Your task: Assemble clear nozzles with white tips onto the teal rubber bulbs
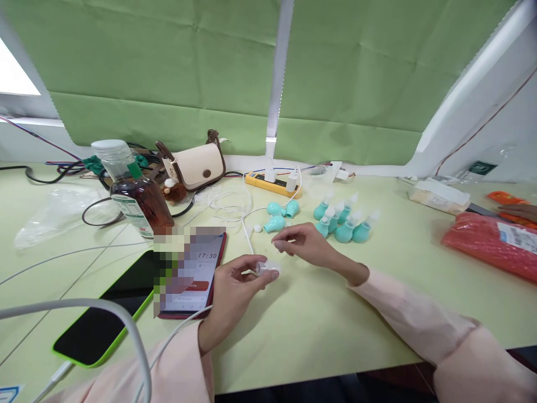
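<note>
My left hand [235, 291] grips a small clear plastic cup [264, 268] between thumb and fingers, its open end turned to the left. Just beyond it, my right hand [304, 243] is closed in a pinch above the table; a tiny whitish bit may be at its fingertips, too small to make out. Past the right hand lie 3 loose teal rubber bulbs [274, 224], with a small white piece [257, 228] beside them. To their right stand several teal bulbs with clear tips [344, 230], grouped upright.
Two phones, one lit [205, 263] and one dark [109, 308], lie at left. Behind them are a dark bottle [142, 204] and a cream handbag [201, 165]. White cables run to a yellow power strip [260, 183]. A red package [482, 240] lies right, near another person's hand [520, 211].
</note>
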The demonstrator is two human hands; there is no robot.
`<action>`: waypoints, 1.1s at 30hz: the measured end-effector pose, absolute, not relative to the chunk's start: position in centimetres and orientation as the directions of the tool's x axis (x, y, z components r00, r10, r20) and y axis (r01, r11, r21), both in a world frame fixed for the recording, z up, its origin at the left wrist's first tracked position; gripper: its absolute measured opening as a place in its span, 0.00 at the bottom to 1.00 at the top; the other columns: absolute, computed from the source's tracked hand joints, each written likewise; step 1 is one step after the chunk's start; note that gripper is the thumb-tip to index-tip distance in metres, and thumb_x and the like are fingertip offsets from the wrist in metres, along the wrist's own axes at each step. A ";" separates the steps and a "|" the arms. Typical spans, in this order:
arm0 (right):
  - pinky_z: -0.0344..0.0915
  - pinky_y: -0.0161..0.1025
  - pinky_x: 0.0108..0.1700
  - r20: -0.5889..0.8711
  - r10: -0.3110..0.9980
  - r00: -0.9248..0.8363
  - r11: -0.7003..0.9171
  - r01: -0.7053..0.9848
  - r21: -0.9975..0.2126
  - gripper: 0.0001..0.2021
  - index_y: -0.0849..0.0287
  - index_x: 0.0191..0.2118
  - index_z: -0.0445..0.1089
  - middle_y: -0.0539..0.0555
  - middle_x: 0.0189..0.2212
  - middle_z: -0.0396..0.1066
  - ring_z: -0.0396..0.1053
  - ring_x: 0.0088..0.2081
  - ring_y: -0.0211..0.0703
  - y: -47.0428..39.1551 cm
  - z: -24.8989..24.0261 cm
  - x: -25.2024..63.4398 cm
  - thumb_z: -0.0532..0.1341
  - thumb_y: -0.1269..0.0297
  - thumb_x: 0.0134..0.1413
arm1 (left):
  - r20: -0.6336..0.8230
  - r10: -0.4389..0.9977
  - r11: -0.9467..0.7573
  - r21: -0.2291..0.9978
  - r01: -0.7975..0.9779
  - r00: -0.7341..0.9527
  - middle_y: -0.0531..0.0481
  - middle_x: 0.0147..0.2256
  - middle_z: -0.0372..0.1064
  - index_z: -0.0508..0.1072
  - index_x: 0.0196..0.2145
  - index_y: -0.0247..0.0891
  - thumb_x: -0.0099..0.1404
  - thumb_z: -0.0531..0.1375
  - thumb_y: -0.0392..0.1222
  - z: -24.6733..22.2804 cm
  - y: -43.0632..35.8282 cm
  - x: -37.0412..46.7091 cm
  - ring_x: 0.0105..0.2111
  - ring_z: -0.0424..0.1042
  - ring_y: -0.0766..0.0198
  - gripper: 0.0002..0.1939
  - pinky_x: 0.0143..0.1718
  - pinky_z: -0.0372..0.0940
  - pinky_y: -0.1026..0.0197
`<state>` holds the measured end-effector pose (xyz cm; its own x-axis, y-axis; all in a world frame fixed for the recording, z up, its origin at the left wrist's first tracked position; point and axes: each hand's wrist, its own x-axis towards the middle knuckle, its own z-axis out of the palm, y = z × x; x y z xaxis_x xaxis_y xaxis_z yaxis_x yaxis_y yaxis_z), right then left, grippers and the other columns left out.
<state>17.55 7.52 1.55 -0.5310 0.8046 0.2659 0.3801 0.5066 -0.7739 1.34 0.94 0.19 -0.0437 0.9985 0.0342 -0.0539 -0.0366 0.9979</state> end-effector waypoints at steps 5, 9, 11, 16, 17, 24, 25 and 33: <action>0.63 0.33 0.27 0.272 0.838 -0.473 0.398 0.187 -0.898 0.07 0.60 0.32 0.72 0.52 0.25 0.67 0.64 0.28 0.36 3.1 1.7 18.8 0.59 0.64 0.47 | 0.017 0.996 -0.017 1.000 0.004 0.083 0.55 0.17 0.64 0.74 0.25 0.33 0.39 0.67 0.39 -0.5 0.4 1.7 0.15 0.59 0.73 0.12 0.16 0.57 0.70; 0.62 0.33 0.27 0.360 0.799 -0.481 0.488 0.169 -0.856 0.06 0.59 0.33 0.72 0.52 0.24 0.65 0.63 0.26 0.35 2.0 0.5 18.6 0.59 0.67 0.47 | -0.005 0.987 0.002 1.000 0.020 0.160 0.56 0.16 0.63 0.73 0.23 0.34 0.40 0.67 0.38 -0.7 0.1 1.9 0.15 0.57 0.74 0.10 0.15 0.55 0.71; 0.61 0.33 0.27 0.424 0.769 -0.478 0.559 0.182 -0.809 0.06 0.58 0.33 0.73 0.51 0.23 0.65 0.63 0.25 0.34 1.9 0.1 18.5 0.59 0.67 0.48 | -0.005 0.984 0.002 1.000 0.018 0.176 0.56 0.16 0.63 0.74 0.23 0.34 0.40 0.67 0.37 -0.7 0.0 1.9 0.16 0.58 0.73 0.10 0.16 0.56 0.70; 0.60 0.32 0.24 0.542 0.694 -0.473 0.695 0.247 -0.675 0.08 0.55 0.35 0.72 0.50 0.22 0.63 0.62 0.24 0.33 1.5 -0.2 18.4 0.56 0.69 0.50 | 0.007 0.976 -0.010 1.000 0.012 0.219 0.53 0.19 0.67 0.75 0.24 0.35 0.40 0.67 0.37 -0.8 0.0 2.0 0.19 0.61 0.70 0.10 0.19 0.59 0.68; 0.59 0.32 0.24 0.556 0.678 -0.480 0.716 0.262 -0.647 0.09 0.54 0.36 0.71 0.51 0.22 0.63 0.61 0.24 0.34 1.4 -0.2 18.4 0.56 0.70 0.50 | -0.003 0.977 0.001 1.000 0.010 0.215 0.53 0.19 0.67 0.75 0.25 0.34 0.40 0.67 0.37 -0.9 0.0 2.0 0.18 0.61 0.70 0.11 0.18 0.58 0.68; 0.61 0.35 0.27 0.649 0.551 -0.524 0.834 0.330 -0.442 0.15 0.53 0.43 0.67 0.53 0.25 0.63 0.61 0.29 0.37 0.8 0.0 18.8 0.55 0.75 0.50 | -0.070 0.971 0.096 0.990 -0.107 0.227 0.55 0.17 0.65 0.75 0.25 0.34 0.39 0.67 0.36 -1.3 0.1 2.1 0.15 0.58 0.73 0.11 0.14 0.56 0.71; 0.61 0.35 0.27 0.656 0.539 -0.528 0.842 0.328 -0.428 0.15 0.53 0.43 0.67 0.53 0.25 0.63 0.61 0.29 0.38 0.8 0.1 18.9 0.55 0.75 0.49 | -0.077 0.968 0.108 0.987 -0.120 0.237 0.55 0.17 0.65 0.75 0.25 0.34 0.40 0.67 0.35 -1.3 0.1 2.1 0.16 0.59 0.73 0.11 0.14 0.57 0.71; 0.62 0.34 0.25 0.552 0.709 -0.439 0.668 0.166 -0.726 0.06 0.57 0.32 0.71 0.51 0.23 0.65 0.64 0.24 0.35 1.1 -0.1 18.7 0.59 0.71 0.46 | -0.089 0.968 0.126 0.981 -0.147 0.234 0.53 0.20 0.68 0.75 0.26 0.33 0.38 0.68 0.34 -0.6 0.0 2.2 0.17 0.63 0.71 0.13 0.16 0.63 0.69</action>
<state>18.74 1.14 -0.10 -0.4389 0.7091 0.5519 0.1659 0.6676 -0.7258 2.17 -0.03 -0.65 0.2343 0.9681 -0.0891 -0.1473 0.1259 0.9810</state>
